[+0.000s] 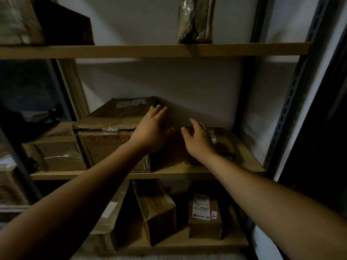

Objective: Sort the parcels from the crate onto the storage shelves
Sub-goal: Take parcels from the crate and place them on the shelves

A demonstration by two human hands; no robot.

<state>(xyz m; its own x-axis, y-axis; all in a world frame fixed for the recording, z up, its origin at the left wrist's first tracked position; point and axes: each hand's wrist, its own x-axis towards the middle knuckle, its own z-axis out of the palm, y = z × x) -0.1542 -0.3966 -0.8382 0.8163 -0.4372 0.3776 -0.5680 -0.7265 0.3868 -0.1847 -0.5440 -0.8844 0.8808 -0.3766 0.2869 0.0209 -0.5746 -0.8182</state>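
small parcel (pixel 224 145) just right of big box (pixel 110 134), same shelf (pixel 247 164); right hand (pixel 199 141) flat on top, fingers spread, gripping nothing; left hand (pixel 152 128) open against big box's right edge; guessing steadying it while parcel gets tucked snug

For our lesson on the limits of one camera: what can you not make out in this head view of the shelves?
Head view, each:
Low parcel on the middle shelf: partly covered by the right hand.
Big box: right side behind the left hand, in shadow.
Label on the bottom-shelf box: print too small to read.
Wrapped parcel up top: cut by the top edge.
Crate: out of frame.
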